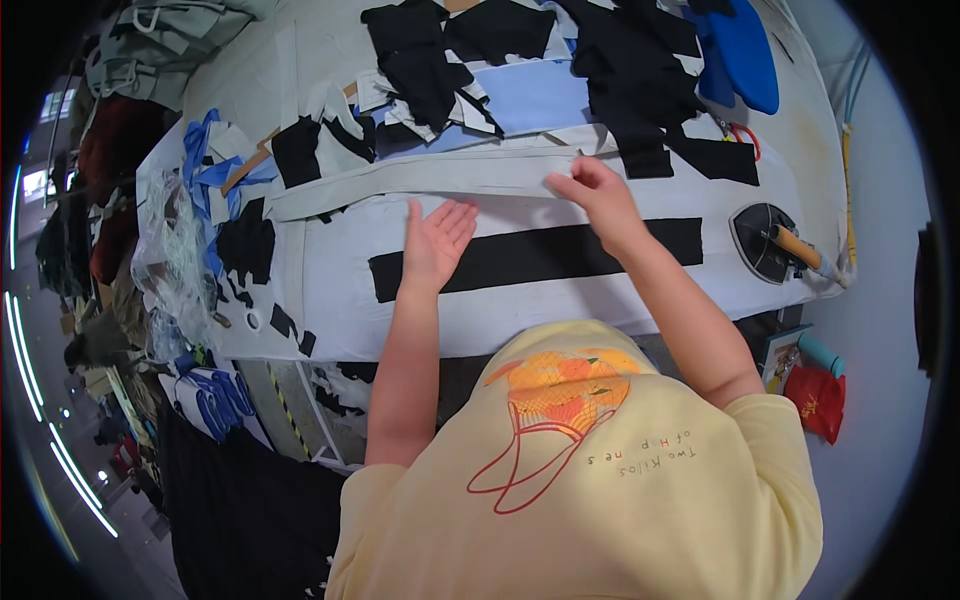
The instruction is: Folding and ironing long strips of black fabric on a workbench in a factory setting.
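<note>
A long light-grey fabric strip (430,178) stretches across the white table, with its right end raised. My right hand (600,200) pinches that end between thumb and fingers. Palm up, my left hand (438,243) has its fingers stretched out just below the strip's near edge; whether the fingertips touch it I cannot tell. Between my forearms and under my right wrist lies a flat black fabric strip (540,253), running left to right along the near part of the table.
An iron (768,242) with a wooden handle stands at the right edge. Red-handled scissors (745,138) lie beyond it, near a blue board (740,60). Black cut pieces (635,75) and light-blue fabric (535,97) cover the far side. Clear plastic (170,240) hangs at the left.
</note>
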Demonstrator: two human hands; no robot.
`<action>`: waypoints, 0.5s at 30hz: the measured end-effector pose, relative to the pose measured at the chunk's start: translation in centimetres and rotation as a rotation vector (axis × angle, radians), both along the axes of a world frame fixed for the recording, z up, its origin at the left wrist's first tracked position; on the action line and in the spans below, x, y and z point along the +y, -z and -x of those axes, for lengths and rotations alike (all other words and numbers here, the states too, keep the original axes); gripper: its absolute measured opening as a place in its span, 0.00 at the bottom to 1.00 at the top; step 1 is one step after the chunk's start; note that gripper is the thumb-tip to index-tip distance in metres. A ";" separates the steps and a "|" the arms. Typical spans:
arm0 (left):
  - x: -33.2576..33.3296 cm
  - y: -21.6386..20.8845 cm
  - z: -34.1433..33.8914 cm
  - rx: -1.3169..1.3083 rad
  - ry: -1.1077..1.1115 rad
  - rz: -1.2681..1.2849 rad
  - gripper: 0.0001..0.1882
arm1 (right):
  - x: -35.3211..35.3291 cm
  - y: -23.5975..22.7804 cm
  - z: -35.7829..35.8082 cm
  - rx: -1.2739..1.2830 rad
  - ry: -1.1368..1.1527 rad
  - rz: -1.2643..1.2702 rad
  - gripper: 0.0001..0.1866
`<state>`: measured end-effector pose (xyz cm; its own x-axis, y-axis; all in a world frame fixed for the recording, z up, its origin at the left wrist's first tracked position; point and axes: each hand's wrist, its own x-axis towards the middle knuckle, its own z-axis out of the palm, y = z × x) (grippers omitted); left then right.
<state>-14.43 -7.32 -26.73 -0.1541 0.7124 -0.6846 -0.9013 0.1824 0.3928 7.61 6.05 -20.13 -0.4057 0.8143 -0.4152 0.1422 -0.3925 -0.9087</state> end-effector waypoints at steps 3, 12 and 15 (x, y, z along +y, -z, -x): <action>0.0 -1.2 1.1 -0.101 -0.275 -0.143 0.47 | -0.9 -4.3 -3.7 0.163 -0.041 0.165 0.11; -3.8 -3.2 7.9 0.351 -0.493 -0.269 0.21 | 0.0 -3.3 -17.9 -0.140 0.169 0.156 0.08; -8.2 -2.5 7.8 0.230 -0.459 -0.166 0.21 | -1.2 -0.5 -20.5 -0.268 0.269 0.166 0.09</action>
